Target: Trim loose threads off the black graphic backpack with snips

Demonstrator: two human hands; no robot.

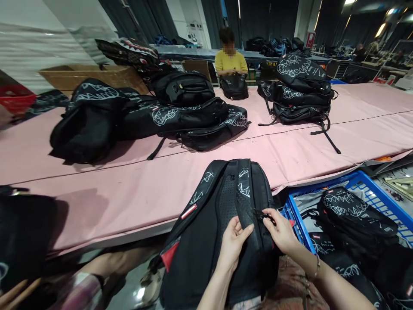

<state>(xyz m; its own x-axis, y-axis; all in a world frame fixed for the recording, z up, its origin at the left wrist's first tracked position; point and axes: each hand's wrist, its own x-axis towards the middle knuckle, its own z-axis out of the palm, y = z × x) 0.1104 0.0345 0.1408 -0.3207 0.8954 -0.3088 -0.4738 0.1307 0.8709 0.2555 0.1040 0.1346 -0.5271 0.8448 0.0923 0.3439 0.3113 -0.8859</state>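
Note:
A black backpack (200, 258) leans against the table's front edge, its back panel and shoulder straps facing me. White scribble prints mark the straps. My left hand (235, 241) pinches the lower part of the right-hand shoulder strap (244, 189) between thumb and fingers. Just right of it, my right hand (281, 230) grips small black thread snips (265, 216). Their tips point left, close to the strap's edge; whether they touch it I cannot tell.
A pink-covered table (129, 193) carries piled black backpacks (193, 116) and another stack (300, 94). At right stands a blue crate (383, 198) holding more backpacks. A person in yellow (230, 62) works across the table; another person's hand (19, 292) shows at lower left.

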